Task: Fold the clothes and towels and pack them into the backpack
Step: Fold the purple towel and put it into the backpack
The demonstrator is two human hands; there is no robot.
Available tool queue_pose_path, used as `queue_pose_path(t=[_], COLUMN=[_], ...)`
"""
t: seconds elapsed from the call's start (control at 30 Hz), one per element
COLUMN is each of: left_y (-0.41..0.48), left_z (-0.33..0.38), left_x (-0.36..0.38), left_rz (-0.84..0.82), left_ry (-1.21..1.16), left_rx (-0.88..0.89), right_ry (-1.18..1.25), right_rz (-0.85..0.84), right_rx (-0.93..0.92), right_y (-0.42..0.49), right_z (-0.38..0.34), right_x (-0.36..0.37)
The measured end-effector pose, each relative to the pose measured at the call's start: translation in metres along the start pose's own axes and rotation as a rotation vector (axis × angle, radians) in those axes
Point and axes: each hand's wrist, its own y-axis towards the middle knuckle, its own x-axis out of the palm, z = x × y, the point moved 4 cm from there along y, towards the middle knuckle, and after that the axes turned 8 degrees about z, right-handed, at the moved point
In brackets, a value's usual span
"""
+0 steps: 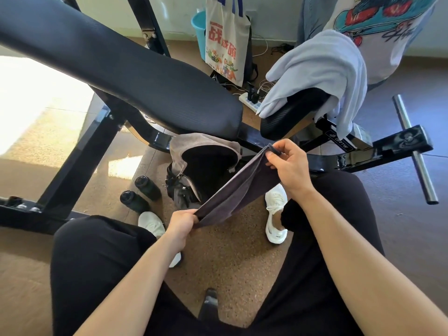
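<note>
Right hand up at the far end: thumb & fingertips pinch the top corner of a dark grey towel, other fingers curled loosely under. Left hand at the near end, fist closed, fingers pressed together round the lower edge. Towel is stretched taut btwn the two, running diagonally from near-left to far-right, folded lengthwise w/ a crease down the middle, hanging in the air above the floor.

Just behind it, on the floor: grey backpack, mouth wide open, dark inside, sitting under the black weight bench. Left of the pack, two dark bottles standing side by side. White sneakers either side of the towel, black trousers on both knees.

Further out, far right: pale blue towel draped over the bench's smaller pad, one end hanging down. Behind it a printed T-shirt. Far centre, a tote bag w/ red characters, a power strip on the floor near it.
</note>
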Motion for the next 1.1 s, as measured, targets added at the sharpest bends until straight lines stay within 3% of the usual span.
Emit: queue_pose_path(t=[0.1,0.23,0.4,0.57,0.73,0.83,0.93,1.1], left_y=[-0.003,-0.021,-0.044,-0.051,-0.038,-0.039,-0.038,-0.038], left_z=[0.002,0.008,0.021,0.027,0.024,0.028,0.032,0.030], left_x=[-0.010,-0.020,-0.033,-0.044,-0.054,-0.058,-0.063,-0.060], left_rz=[-0.010,0.201,0.354,0.371,0.287,0.268,0.304,0.342], left_ry=[0.226,0.612,0.481,0.397,0.350,0.131,0.000,0.141], left_rx=[0.198,0.541,0.782,0.771,0.549,0.492,0.525,0.622], right_ry=[-0.042,-0.061,-0.034,-0.087,-0.266,-0.142,-0.081,-0.107], right_rz=[0.053,0.086,0.164,0.193,0.114,0.067,0.055,0.051], right_rx=[0.021,0.055,0.140,0.149,0.010,0.008,-0.044,-0.161], right_y=[0.001,0.003,0.008,0.009,0.006,0.000,-0.001,-0.005], right_z=[0.008,0.014,0.021,0.024,0.023,0.016,0.010,0.001], right_x=[0.004,0.009,0.008,0.005,0.007,0.009,0.008,0.007])
